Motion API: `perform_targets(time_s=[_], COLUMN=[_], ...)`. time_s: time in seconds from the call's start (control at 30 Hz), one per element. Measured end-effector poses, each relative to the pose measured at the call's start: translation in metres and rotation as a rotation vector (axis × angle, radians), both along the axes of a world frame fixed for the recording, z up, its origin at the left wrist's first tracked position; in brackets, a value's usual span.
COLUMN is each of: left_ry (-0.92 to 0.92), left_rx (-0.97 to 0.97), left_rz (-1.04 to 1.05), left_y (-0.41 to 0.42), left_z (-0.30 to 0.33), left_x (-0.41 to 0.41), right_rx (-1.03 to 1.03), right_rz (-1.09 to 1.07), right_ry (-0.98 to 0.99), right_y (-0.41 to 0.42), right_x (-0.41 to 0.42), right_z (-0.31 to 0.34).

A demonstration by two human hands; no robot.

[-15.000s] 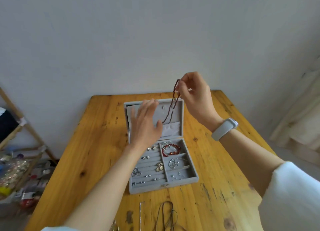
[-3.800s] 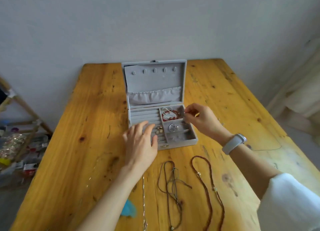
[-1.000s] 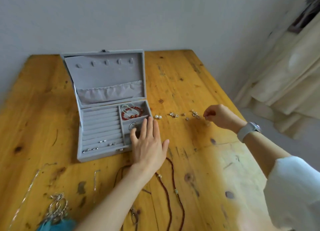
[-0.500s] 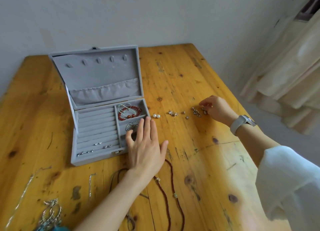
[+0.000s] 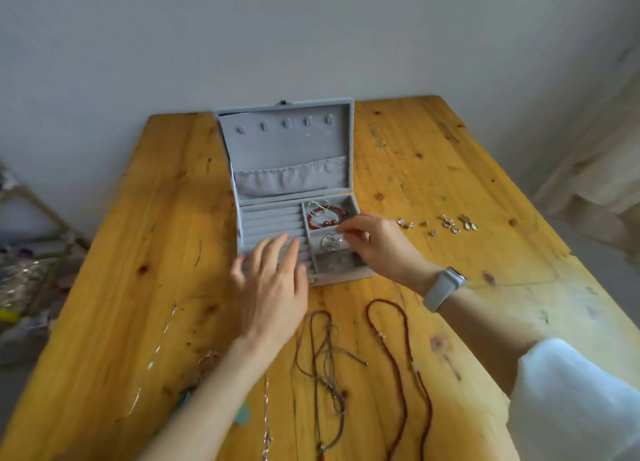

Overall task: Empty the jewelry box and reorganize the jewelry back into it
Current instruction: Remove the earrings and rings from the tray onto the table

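Head view shows a grey velvet jewelry box (image 5: 294, 197) at the centre of the frame, lid upright, on a yellow wooden surface (image 5: 138, 252). Left hand (image 5: 270, 284) lies flat over the box's lower left ring rows, fingers straight and spread. Right hand (image 5: 377, 246) reaches into the middle right compartment, fingertips drawn together by a silver ring-shaped piece (image 5: 330, 242); whether they pinch it I cannot tell. Above it lies a red beaded bracelet (image 5: 327, 216). Small earrings (image 5: 450, 223) sit right of the box. A long brown beaded necklace (image 5: 405, 374) and a brown cord necklace (image 5: 325, 363) lie in the lower frame.
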State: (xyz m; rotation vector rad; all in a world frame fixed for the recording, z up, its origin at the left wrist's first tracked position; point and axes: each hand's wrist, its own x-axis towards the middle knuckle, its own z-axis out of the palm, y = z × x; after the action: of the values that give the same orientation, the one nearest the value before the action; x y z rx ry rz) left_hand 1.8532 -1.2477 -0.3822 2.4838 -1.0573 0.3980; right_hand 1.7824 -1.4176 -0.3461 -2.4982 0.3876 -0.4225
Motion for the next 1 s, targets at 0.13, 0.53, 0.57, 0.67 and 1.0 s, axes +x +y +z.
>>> perform_targets(time_s=[0.13, 0.53, 0.57, 0.67, 1.0], left_ry=[0.045, 0.191, 0.190, 0.190, 0.228], left_rx=[0.038, 0.055, 0.058, 0.068, 0.115], left_rz=[0.114, 0.110, 0.110, 0.105, 0.128], left_y=[0.047, 0.057, 0.057, 0.058, 0.059], left_z=[-0.011, -0.025, -0.025, -0.022, -0.018], left_x=[0.035, 0.041, 0.041, 0.041, 0.037], right_rx=[-0.064, -0.478, -0.482, -0.534, -0.497], right_rz=[0.188, 0.382, 0.379, 0.379, 0.311], right_ry=[0.038, 0.149, 0.160, 0.199, 0.195], right_y=[0.043, 0.064, 0.065, 0.066, 0.070], right_x=[0.037, 0.058, 0.058, 0.060, 0.056], right_z=[-0.003, -0.013, -0.012, -0.012, -0.014])
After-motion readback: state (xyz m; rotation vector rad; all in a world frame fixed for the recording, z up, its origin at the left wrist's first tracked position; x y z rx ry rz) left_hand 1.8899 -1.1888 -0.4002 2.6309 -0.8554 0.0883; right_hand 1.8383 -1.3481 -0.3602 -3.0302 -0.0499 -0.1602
